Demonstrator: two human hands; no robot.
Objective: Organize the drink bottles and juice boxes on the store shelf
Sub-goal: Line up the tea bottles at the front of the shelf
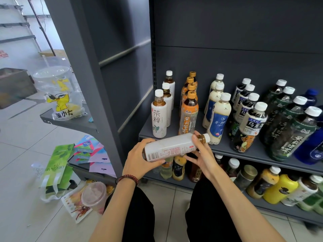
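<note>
Oolong bottle — "SUNTORY"; green carton — "ORIGINAL TEA".

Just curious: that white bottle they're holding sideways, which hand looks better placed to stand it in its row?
Probably the left hand: it wraps the white bottle at its base, nearest the matching white-label row at the shelf's left end. The right hand only steadies the neck.

white-label tea bottles: 4 | orange bottles: 4 | milk-tea bottles: 3

At three o'clock the frame edge is cutting off the blue plastic bottles; at five o'clock the green-labelled bottles on the lower shelf are blurring, their print too small for reading, and the shelf above is hiding their neighbours' tops
</note>
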